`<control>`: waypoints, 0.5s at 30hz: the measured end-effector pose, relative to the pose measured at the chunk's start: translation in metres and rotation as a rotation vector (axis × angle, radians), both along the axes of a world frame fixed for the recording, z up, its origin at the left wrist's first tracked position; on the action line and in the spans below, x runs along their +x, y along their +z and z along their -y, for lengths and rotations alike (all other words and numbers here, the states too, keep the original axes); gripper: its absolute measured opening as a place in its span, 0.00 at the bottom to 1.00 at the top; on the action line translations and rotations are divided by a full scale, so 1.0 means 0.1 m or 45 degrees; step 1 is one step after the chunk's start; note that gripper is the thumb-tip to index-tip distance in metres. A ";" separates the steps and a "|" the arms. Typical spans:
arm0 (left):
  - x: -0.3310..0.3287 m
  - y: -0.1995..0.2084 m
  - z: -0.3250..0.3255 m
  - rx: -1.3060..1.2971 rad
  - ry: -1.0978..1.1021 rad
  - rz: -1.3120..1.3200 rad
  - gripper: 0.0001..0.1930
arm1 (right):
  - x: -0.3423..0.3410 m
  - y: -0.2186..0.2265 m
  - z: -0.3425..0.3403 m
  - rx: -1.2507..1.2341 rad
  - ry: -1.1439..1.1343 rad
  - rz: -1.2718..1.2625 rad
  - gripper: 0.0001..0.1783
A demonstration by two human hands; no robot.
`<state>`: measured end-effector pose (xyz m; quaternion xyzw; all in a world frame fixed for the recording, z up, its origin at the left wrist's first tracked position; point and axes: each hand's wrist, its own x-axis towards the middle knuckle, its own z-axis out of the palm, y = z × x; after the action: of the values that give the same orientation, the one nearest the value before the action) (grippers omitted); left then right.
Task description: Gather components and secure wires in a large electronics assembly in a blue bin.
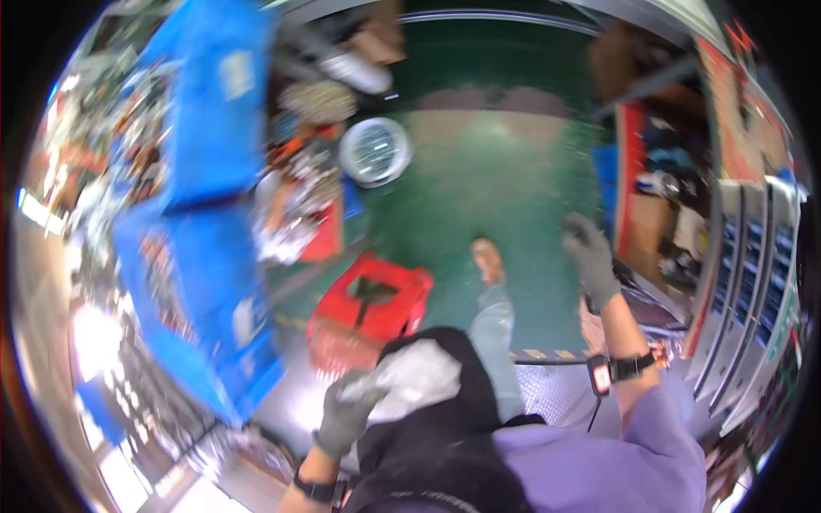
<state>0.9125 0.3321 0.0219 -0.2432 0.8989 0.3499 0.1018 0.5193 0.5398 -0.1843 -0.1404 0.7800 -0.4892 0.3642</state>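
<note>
My left hand, in a grey glove, is closed on a crumpled whitish plastic bag at the lower middle. The bag lies in front of my dark clothing; its contents cannot be made out. My right hand, also gloved in grey, is held out to the right over the green floor. Its fingers look loosely apart, though blurred, and nothing shows in them. Left of my legs sits a red plastic basket or stool with an opening in its top, and a pinkish-red object adjoins it.
Large blue bins full of small goods line the left. A white round bucket stands on the green floor. At right are a red-edged shelf, a brown carton and a grey rack. A metal plate lies underfoot.
</note>
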 end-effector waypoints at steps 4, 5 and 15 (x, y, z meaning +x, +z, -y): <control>0.54 0.57 -0.08 0.907 1.145 -0.261 0.15 | 1.60 1.46 1.04 -0.536 1.128 0.413 0.32; 0.75 0.69 -0.13 0.893 1.233 -0.378 0.16 | 1.95 1.75 1.24 -0.583 1.232 0.334 0.34; 4.17 1.09 -1.17 0.747 1.735 -1.305 0.15 | 5.59 2.99 1.60 -0.956 1.721 -0.176 0.20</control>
<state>1.3296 0.4489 0.1307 -0.5018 0.3696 0.6152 -0.4829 1.0784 0.3797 0.1143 -0.7297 0.3280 -0.3825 0.4622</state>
